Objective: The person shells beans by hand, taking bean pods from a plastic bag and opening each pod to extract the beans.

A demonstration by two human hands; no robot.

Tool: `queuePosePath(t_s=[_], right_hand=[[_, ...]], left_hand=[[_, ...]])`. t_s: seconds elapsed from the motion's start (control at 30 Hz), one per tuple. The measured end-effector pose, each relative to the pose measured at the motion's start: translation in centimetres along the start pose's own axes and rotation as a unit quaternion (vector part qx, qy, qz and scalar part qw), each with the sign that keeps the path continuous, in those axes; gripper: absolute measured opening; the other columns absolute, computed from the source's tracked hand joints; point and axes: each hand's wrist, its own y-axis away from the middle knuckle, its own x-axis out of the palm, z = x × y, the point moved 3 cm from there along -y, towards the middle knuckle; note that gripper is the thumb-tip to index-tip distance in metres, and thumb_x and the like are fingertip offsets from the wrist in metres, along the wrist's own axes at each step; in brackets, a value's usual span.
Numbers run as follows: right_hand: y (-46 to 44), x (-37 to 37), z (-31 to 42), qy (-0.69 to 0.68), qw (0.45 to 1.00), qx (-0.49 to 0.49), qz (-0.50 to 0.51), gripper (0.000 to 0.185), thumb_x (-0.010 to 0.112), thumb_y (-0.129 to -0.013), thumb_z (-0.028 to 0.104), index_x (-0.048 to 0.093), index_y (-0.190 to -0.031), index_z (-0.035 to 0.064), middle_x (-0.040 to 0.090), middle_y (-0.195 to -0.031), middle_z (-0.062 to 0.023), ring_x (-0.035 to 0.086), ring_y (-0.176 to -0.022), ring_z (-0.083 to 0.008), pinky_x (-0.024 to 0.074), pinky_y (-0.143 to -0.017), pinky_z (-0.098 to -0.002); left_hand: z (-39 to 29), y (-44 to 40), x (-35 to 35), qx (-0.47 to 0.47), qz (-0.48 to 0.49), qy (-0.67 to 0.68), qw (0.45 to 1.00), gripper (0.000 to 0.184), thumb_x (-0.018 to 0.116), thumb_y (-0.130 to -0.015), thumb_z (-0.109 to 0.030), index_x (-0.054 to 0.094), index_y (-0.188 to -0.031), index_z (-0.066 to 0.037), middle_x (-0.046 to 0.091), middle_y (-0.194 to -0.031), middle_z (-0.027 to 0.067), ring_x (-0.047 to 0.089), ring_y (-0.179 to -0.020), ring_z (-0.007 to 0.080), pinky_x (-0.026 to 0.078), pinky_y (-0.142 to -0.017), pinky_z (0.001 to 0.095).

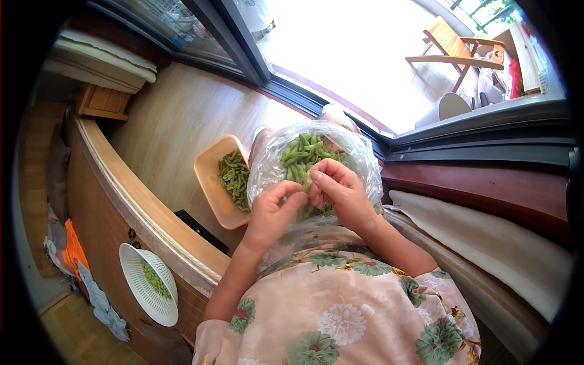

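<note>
A clear plastic bag [267, 159] lies open on my lap, with green bean pods [302, 152] inside. Above the pods my left hand [277, 210] is closed, its fingertips close to those of the other hand. My right hand [340, 193] pinches a green pod [308, 182], partly hidden by the fingers. A peach-coloured bin [211, 193] holding darker green pods or empty hulls [234, 176] stands left of the bag. At the lower left, a white colander [135, 286] contains shelled green beans [156, 281].
A woven-topped bench [103, 207] runs along the left, with orange cloth [74, 246] beyond it. The dark door frame [243, 48] crosses ahead. Outside is a wooden folding chair [450, 45]. A cushioned seat [474, 249] lies at the right.
</note>
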Motion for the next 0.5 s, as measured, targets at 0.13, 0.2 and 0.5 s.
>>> queuePosePath(t_s=[0.13,0.2,0.5], right_hand=[[0.00,0.08,-0.02,0.048,0.998,-0.001,0.026,0.013,0.061,-0.091,0.018,0.056,-0.093,0.0064,0.055,-0.073,0.0033,0.049,-0.062,-0.0036,0.0388,-0.055,-0.0183],[-0.07,-0.19,-0.35,0.071,0.996,0.002,0.051,0.013,0.062,-0.091,0.020,0.057,-0.090,0.0075,0.054,-0.075,0.0056,0.046,-0.062,-0.0007,0.0367,-0.054,-0.0160],[0.01,-0.06,-0.52,0.050,0.998,-0.005,0.034,0.011,0.062,-0.090,0.017,0.057,-0.089,0.0079,0.054,-0.075,0.0062,0.045,-0.062,-0.0011,0.0364,-0.054,-0.0162]], left_hand=[[-0.12,-0.01,0.17,-0.002,0.005,0.024,1.000,0.016,0.064,-0.088,-0.012,0.063,-0.098,0.000,0.061,-0.082,-0.0019,0.050,-0.074,0.0038,0.043,-0.065,0.0208],[-0.23,-0.03,0.19,-0.002,0.009,0.007,1.000,0.015,0.063,-0.088,-0.013,0.062,-0.098,-0.001,0.061,-0.082,-0.0014,0.051,-0.075,0.0040,0.043,-0.066,0.0210],[0.05,-0.01,0.41,-0.005,0.030,0.021,0.999,0.016,0.057,-0.093,-0.015,0.062,-0.098,-0.001,0.061,-0.081,-0.0010,0.052,-0.076,0.0051,0.043,-0.067,0.0214]])
